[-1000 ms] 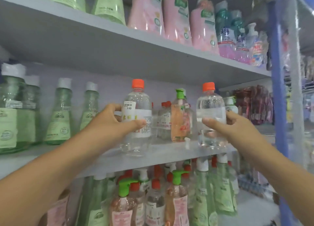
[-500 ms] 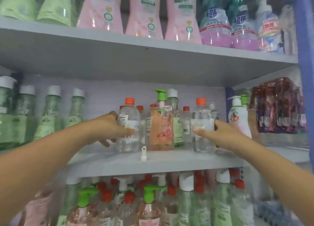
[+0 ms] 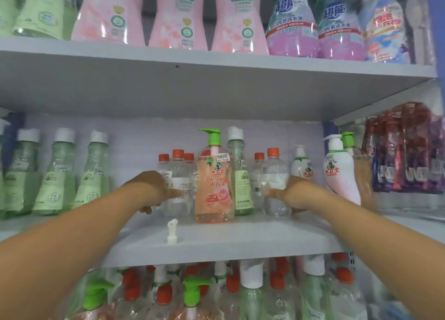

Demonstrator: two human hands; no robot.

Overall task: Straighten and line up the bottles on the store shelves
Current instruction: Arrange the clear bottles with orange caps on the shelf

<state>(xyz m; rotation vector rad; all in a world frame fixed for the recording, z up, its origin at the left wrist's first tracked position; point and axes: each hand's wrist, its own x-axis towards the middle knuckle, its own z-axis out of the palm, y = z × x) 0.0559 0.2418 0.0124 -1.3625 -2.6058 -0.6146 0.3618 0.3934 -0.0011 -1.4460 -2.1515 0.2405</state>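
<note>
Together, our left hand (image 3: pixel 154 189) grips one clear orange-capped bottle (image 3: pixel 177 182) and our right hand (image 3: pixel 292 193) grips another clear bottle (image 3: pixel 275 180), both upright on the middle shelf (image 3: pixel 216 245), flanking a peach pump bottle (image 3: pixel 214 180).

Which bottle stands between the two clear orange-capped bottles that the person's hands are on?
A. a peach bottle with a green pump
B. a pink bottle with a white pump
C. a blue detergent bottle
A: the peach bottle with a green pump stands upright on the middle shelf between them.
</note>
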